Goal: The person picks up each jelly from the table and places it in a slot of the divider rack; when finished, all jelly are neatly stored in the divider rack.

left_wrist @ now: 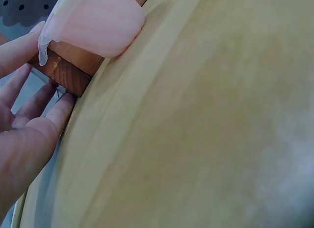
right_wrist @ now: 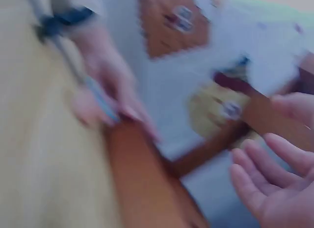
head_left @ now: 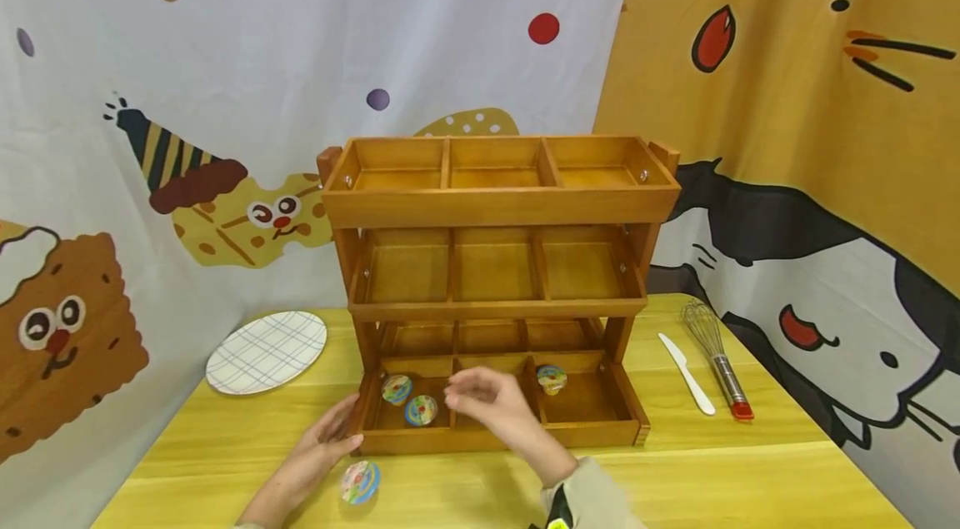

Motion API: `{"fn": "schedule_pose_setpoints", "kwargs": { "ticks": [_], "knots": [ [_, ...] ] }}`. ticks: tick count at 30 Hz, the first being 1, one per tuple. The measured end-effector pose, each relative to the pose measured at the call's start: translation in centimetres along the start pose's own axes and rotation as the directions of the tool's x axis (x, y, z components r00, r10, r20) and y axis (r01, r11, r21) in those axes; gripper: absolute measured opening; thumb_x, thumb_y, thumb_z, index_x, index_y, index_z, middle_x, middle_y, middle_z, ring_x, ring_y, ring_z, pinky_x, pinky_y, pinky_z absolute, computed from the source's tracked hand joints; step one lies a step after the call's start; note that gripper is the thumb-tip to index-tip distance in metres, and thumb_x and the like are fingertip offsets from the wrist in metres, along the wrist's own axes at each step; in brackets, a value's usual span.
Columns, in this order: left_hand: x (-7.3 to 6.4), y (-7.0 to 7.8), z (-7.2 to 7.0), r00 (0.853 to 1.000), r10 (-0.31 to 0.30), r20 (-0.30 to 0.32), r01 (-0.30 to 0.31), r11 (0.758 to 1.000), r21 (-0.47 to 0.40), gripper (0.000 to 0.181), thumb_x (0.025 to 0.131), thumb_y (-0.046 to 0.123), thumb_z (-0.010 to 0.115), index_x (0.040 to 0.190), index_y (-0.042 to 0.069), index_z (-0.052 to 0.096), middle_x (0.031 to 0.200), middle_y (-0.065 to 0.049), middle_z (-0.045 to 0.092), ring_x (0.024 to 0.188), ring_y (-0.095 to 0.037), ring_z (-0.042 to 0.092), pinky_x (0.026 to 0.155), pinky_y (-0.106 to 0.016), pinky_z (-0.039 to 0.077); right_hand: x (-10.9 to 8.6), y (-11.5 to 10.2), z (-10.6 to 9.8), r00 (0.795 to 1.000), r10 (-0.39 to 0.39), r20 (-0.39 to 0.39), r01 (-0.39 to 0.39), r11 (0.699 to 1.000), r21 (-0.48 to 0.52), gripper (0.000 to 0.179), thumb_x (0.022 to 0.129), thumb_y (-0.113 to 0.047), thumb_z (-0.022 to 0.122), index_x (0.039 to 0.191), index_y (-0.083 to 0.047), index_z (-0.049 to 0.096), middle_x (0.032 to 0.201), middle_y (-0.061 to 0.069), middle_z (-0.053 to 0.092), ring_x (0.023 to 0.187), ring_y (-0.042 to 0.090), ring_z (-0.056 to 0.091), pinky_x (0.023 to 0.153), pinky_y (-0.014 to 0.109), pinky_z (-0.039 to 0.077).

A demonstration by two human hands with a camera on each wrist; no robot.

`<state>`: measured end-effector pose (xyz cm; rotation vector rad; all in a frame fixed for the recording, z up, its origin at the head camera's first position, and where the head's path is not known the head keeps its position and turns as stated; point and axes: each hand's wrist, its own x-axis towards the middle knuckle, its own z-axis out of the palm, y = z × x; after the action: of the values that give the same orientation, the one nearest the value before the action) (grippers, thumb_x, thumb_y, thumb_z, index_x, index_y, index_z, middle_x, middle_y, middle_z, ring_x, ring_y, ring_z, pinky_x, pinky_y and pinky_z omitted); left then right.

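Note:
A three-tier wooden rack (head_left: 498,311) with divided trays stands on the table. My left hand (head_left: 318,450) holds its lower left front corner, which lies between thumb and fingers in the left wrist view. Close by that hand, a small jelly cup (head_left: 361,482) with a printed lid is on the table; its pink side (left_wrist: 105,24) shows in the left wrist view. Two more jelly cups (head_left: 421,410) sit in the bottom tray's left compartment, and another jelly cup (head_left: 551,379) in its right one. Above the middle compartment is my right hand (head_left: 495,406), fingers loosely bent, holding nothing visible.
A white checked plate (head_left: 267,352) lies left of the rack. To the right are a white knife (head_left: 687,374) and a whisk (head_left: 717,361) with a red-tipped handle. Printed curtains (head_left: 465,29) hang behind and beside the table (head_left: 712,471).

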<state>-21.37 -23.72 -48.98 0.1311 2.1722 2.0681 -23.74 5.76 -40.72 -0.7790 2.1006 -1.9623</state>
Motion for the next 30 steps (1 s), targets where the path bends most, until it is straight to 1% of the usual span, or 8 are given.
{"fn": "schedule_pose_setpoints", "kwargs": {
  "ticks": [3,6,10,13,15,21,28,30],
  "knots": [
    [0.0,0.0,-0.1,1.000,-0.003,0.001,0.003,1.000,0.000,0.069,0.083,0.013,0.058,0.141,0.013,0.020,0.149,-0.019,0.007,0.136,-0.040,0.003,0.108,-0.057,0.011,-0.3,1.3,3.6,0.979,-0.018,0.201,0.038,0.995,-0.096,0.035,0.079,-0.019,0.065,0.108,-0.001,0.057,0.107,0.020,0.060,0.090,0.011,0.060,0.077,0.018,0.051],
    [0.0,0.1,-0.2,1.000,-0.007,0.003,0.007,1.000,-0.002,0.069,0.083,0.013,0.057,0.141,0.014,0.019,0.149,-0.018,0.007,0.136,-0.039,0.002,0.108,-0.057,0.013,-0.5,3.2,6.7,0.958,0.024,0.287,0.031,0.982,-0.186,0.042,0.077,-0.023,0.068,0.113,-0.005,0.055,0.112,0.011,0.060,0.097,0.011,0.058,0.077,0.018,0.051],
    [0.0,0.1,-0.2,1.000,-0.011,0.014,0.011,1.000,-0.001,0.069,0.083,0.013,0.057,0.141,0.014,0.018,0.149,-0.018,0.006,0.136,-0.039,0.002,0.108,-0.058,0.013,-0.6,5.5,9.6,0.960,0.101,0.263,-0.020,0.955,-0.295,0.054,0.073,-0.028,0.071,0.120,-0.012,0.050,0.116,-0.005,0.057,0.099,0.005,0.054,0.079,0.025,0.052],
    [0.0,0.1,-0.2,1.000,-0.014,0.024,0.014,1.000,0.004,0.069,0.084,0.014,0.056,0.141,0.015,0.018,0.149,-0.017,0.006,0.135,-0.041,0.001,0.107,-0.059,0.011,-0.3,6.5,10.8,0.971,0.105,0.215,-0.035,0.951,-0.308,0.058,0.070,-0.028,0.073,0.121,-0.013,0.050,0.114,-0.008,0.057,0.095,0.000,0.053,0.078,0.024,0.052],
    [0.0,0.0,-0.2,1.000,-0.015,0.026,0.014,1.000,0.006,0.068,0.084,0.014,0.056,0.141,0.015,0.018,0.149,-0.018,0.005,0.135,-0.042,0.000,0.107,-0.060,0.010,0.0,6.8,11.3,0.975,0.097,0.199,-0.036,0.957,-0.288,0.058,0.068,-0.026,0.075,0.120,-0.012,0.051,0.112,-0.008,0.058,0.092,-0.002,0.053,0.077,0.019,0.051],
    [0.0,-0.2,-0.4,0.999,-0.015,0.042,0.014,1.000,0.006,0.067,0.085,0.013,0.054,0.141,0.015,0.016,0.150,-0.016,0.001,0.135,-0.042,-0.002,0.107,-0.061,0.008,0.4,6.8,12.0,0.978,0.063,0.200,0.004,0.948,-0.318,0.056,0.065,-0.023,0.077,0.115,-0.012,0.055,0.105,-0.012,0.061,0.084,-0.008,0.051,0.071,0.010,0.046],
    [0.0,-0.3,-0.5,0.997,-0.003,0.072,0.002,1.000,0.015,0.067,0.087,0.013,0.052,0.141,0.015,0.014,0.149,-0.018,-0.002,0.134,-0.044,-0.004,0.104,-0.065,0.009,0.4,6.9,12.3,0.979,0.017,0.203,0.058,0.931,-0.360,0.054,0.067,-0.026,0.075,0.116,-0.012,0.057,0.110,-0.007,0.061,0.090,-0.006,0.053,0.078,0.013,0.049],
    [0.0,-0.2,-0.3,0.998,-0.007,0.060,0.006,1.000,0.012,0.067,0.086,0.014,0.053,0.141,0.016,0.015,0.150,-0.017,0.000,0.134,-0.044,-0.003,0.103,-0.065,0.009,0.2,6.8,12.1,0.979,0.013,0.202,0.062,0.931,-0.359,0.054,0.067,-0.026,0.075,0.116,-0.012,0.057,0.110,-0.006,0.061,0.091,-0.005,0.053,0.079,0.014,0.049]
  ]
}}
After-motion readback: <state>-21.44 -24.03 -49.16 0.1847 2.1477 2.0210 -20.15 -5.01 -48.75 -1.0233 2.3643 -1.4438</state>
